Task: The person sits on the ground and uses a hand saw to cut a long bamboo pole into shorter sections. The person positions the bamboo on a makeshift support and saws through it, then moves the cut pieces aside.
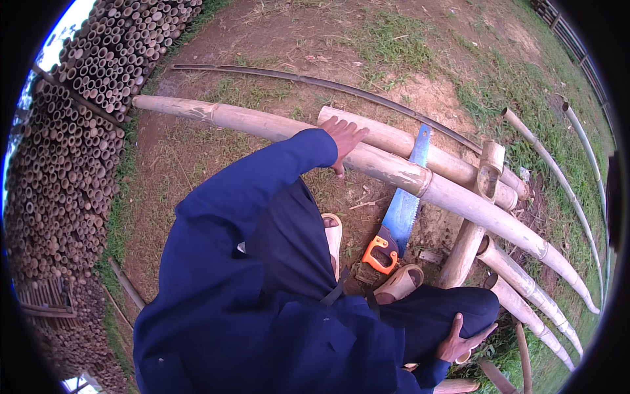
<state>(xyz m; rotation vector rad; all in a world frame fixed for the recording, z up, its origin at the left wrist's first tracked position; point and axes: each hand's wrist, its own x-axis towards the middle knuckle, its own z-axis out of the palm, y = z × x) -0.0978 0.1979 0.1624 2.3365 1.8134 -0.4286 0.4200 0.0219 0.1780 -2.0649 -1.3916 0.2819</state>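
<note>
My left hand (344,138) lies over a long bamboo pole (262,125), its fingers spread toward a shorter, thicker bamboo piece (387,136) behind, thumb on the near side. The long pole runs from the far left, crossing in front of the shorter piece, down to the right. A handsaw (401,217) with a blue blade and an orange-and-black handle leans with its tip by the shorter piece; the long pole hides part of its blade. My right hand (459,341) rests open on my right knee, thumb raised, nothing visible in it.
An upright notched bamboo post (489,174) stands at the right beside the poles. More bamboo poles (525,282) lie at the lower right and far right. A split bamboo strip (302,79) lies beyond. Stacked bamboo (59,164) fills the left side. My sandalled feet are near the saw handle.
</note>
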